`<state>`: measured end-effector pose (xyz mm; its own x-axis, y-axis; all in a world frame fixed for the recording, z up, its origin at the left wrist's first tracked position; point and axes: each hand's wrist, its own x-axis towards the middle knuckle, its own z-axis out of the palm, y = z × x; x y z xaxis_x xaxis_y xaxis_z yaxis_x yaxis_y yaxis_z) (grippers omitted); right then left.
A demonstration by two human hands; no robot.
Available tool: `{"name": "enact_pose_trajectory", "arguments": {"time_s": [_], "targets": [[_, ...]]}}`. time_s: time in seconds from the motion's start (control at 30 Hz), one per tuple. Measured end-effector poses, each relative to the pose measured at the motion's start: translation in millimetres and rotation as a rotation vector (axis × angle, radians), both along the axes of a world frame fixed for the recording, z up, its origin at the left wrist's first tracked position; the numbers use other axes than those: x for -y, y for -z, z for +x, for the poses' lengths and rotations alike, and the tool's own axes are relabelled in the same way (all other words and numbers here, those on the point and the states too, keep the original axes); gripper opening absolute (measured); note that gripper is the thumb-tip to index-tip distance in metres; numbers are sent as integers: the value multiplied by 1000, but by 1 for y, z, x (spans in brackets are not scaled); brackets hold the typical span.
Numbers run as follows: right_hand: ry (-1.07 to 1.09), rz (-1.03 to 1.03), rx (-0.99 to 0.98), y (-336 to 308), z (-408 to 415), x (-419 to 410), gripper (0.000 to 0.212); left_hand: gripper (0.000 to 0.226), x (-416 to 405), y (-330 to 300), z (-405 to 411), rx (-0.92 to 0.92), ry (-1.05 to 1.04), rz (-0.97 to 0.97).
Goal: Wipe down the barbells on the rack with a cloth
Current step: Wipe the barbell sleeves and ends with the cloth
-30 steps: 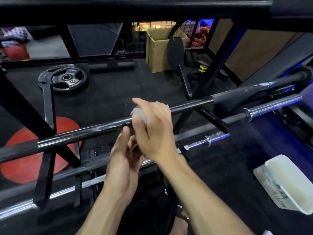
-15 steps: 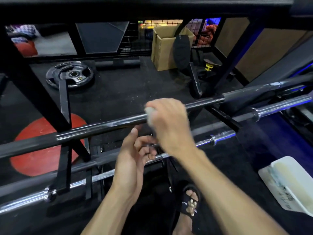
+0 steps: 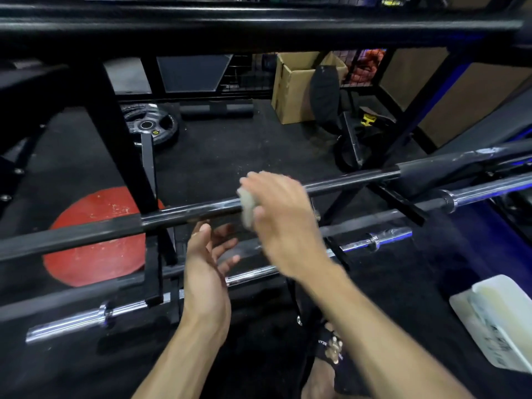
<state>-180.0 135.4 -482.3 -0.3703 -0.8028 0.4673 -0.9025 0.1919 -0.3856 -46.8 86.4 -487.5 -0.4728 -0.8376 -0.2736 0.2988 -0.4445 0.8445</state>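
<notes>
A dark barbell (image 3: pixel 190 211) lies across the black rack (image 3: pixel 149 254), running from lower left to upper right. My right hand (image 3: pixel 283 223) grips a small grey cloth (image 3: pixel 247 204) wrapped over this bar near its middle. Just below the bar, my left hand (image 3: pixel 207 263) hangs with relaxed fingers and holds nothing. A chrome barbell (image 3: pixel 253 273) rests on a lower rung under both hands. Another chrome bar (image 3: pixel 483 192) lies at the right.
A thick black rack beam (image 3: pixel 259 27) crosses the top of the view. On the floor behind lie a red plate (image 3: pixel 95 240), a black plate (image 3: pixel 152 128) and a cardboard box (image 3: pixel 293 87). A white container (image 3: pixel 501 318) sits at the right. A sandalled foot (image 3: pixel 328 358) stands below.
My right hand has slid the cloth a short way along the dark bar. My left hand has dropped slightly and opened its fingers. The camera has shifted.
</notes>
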Motion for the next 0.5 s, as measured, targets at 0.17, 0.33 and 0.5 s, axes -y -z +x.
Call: {"name": "enact_pose_trajectory", "arguments": {"time_s": [0.17, 0.33, 0.5], "targets": [[393, -33, 34, -4, -74, -35, 32, 25, 4, -7, 13, 53, -24, 12], [413, 4, -79, 1, 6, 19, 32, 22, 7, -11, 17, 53, -42, 10], [-22, 135, -34, -9, 65, 43, 52, 40, 3, -10, 20, 69, -57, 9]]}}
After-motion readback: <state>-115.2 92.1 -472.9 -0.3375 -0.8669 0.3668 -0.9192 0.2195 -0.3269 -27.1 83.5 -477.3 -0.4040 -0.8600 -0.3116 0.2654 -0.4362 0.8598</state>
